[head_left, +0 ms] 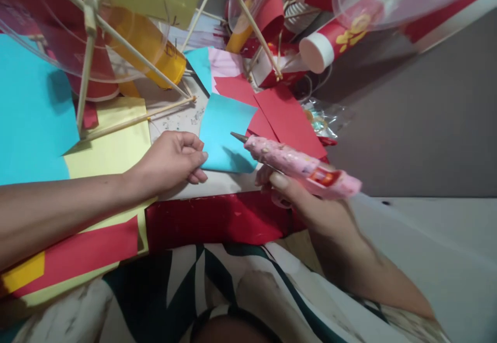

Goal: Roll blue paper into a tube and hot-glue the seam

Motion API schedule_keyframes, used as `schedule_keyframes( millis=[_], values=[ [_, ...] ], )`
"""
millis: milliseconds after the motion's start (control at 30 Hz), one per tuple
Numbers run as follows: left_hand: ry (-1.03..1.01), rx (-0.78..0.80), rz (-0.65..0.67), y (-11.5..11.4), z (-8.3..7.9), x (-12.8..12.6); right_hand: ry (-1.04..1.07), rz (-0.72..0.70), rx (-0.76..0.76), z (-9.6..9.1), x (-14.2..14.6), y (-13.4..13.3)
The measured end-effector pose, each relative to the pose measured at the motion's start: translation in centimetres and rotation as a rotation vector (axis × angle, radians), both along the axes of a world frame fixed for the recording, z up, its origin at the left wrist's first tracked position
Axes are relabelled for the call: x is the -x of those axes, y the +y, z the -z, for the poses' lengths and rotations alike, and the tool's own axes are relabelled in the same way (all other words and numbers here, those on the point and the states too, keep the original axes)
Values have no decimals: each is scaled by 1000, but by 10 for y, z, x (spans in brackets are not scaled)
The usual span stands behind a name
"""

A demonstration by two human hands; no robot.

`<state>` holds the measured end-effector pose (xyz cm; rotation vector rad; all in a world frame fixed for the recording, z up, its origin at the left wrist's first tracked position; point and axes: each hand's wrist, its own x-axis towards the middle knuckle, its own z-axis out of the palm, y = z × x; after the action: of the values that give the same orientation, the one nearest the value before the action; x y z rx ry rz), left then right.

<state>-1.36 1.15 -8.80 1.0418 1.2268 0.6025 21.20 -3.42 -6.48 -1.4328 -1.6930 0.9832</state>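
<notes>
A pink glue gun (297,164) is in my right hand (310,198), fingers closed round its handle. Its metal nozzle points left, above a piece of light blue paper (225,131), and a clear glue stick (411,229) trails from its back end. My left hand (180,159) is closed, thumb and fingers pinched at the left edge of that blue paper. How much of the edge lies between the fingertips is partly hidden. Red paper pieces (289,120) lie just behind the blue one.
A frame of wooden sticks (135,50) stands at the left, near an orange cup (165,63). Yellow paper (128,151) and a large blue sheet (31,110) lie by my left arm. A red-and-white tube (341,38) and a clear plastic packet (322,118) are at the right, beside a grey wall (419,115).
</notes>
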Motion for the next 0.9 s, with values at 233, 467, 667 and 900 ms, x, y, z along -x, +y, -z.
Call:
schedule_keyframes(
  millis=[233, 467, 667, 900],
  values=[
    [22, -52, -100, -5, -2, -4, -141, 107, 22, -2, 26, -21],
    [-53, -74, -212, -10, -10, -2, 96, 271, -39, 14, 24, -9],
    [-135, 52, -90, -13, -13, 0, 361, 381, -72, 29, 14, 20],
    [-155, -34, -35, -33, -11, -1, 601, 386, 35, 33, 6, 43]
  ],
)
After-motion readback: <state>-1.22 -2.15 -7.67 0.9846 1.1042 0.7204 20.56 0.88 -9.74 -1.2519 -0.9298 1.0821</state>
